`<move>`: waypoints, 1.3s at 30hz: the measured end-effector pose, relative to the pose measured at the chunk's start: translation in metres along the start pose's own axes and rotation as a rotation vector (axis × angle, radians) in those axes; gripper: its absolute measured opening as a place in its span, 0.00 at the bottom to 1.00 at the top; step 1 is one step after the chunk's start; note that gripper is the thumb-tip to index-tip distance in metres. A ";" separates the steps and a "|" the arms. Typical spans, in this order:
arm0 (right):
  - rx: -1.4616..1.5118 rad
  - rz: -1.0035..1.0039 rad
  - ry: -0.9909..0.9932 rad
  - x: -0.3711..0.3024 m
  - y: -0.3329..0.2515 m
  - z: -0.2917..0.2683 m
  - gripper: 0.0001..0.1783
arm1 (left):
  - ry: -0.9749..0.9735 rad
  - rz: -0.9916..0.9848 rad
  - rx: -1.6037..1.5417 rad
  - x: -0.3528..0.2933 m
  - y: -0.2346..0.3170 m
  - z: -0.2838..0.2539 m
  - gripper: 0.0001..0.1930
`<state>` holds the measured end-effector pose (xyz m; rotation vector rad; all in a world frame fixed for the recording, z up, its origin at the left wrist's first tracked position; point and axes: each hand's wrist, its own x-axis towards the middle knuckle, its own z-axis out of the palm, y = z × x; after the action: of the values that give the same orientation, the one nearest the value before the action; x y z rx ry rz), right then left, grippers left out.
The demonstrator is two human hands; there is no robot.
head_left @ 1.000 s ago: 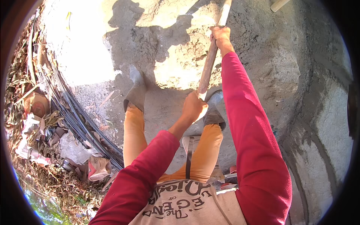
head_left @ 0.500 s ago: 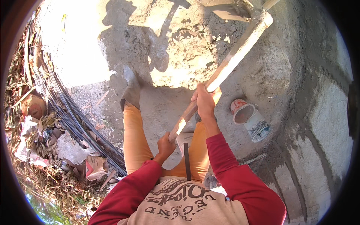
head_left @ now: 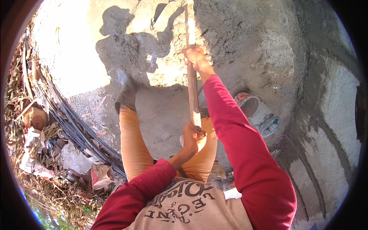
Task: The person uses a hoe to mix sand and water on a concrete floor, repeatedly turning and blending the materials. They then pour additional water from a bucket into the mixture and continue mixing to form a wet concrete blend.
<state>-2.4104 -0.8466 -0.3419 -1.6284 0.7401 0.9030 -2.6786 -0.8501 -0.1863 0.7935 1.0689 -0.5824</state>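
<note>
Both my hands are closed around the long wooden handle of a hoe, which runs nearly straight away from me. My left hand grips the near end, just in front of my thighs. Farther up the shaft, my right hand is wrapped around it with the arm stretched out. The hoe's head lies at the top edge of the view, over the ground, and is partly washed out by glare. Beneath the handle is a rough, grey-brown heap of damp, mortar-like mix, half sunlit and half in shadow.
A whitish bucket with a wire handle is on the right, beside my right sleeve. A block wall with grey mortar joints curves along the right. Coiled black rods or hoses, torn paper and dry leaves lie on the left.
The hoe has swung from the upper right to nearly straight ahead, its head moving left. My right hand has reached farther out and left; my left hand has shifted right.
</note>
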 end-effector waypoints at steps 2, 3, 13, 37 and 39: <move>0.123 -0.064 0.013 -0.048 0.036 -0.028 0.11 | -0.034 0.186 -0.127 -0.036 -0.071 0.006 0.18; 0.143 -0.056 0.020 -0.070 0.041 -0.040 0.13 | 0.015 0.231 0.116 -0.034 -0.074 0.002 0.17; 0.202 -0.665 0.233 -0.051 -0.135 -0.057 0.08 | 0.232 0.477 0.939 0.066 0.070 -0.001 0.15; 0.190 -0.222 0.250 -0.145 -0.014 -0.019 0.09 | -0.060 0.058 0.745 -0.080 0.000 -0.075 0.14; 0.197 -0.325 0.344 -0.114 -0.050 -0.037 0.09 | -0.136 0.206 0.934 -0.037 0.048 -0.074 0.17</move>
<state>-2.4212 -0.8691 -0.2146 -1.6821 0.7422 0.3113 -2.6959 -0.7608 -0.1578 1.6237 0.5391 -0.9555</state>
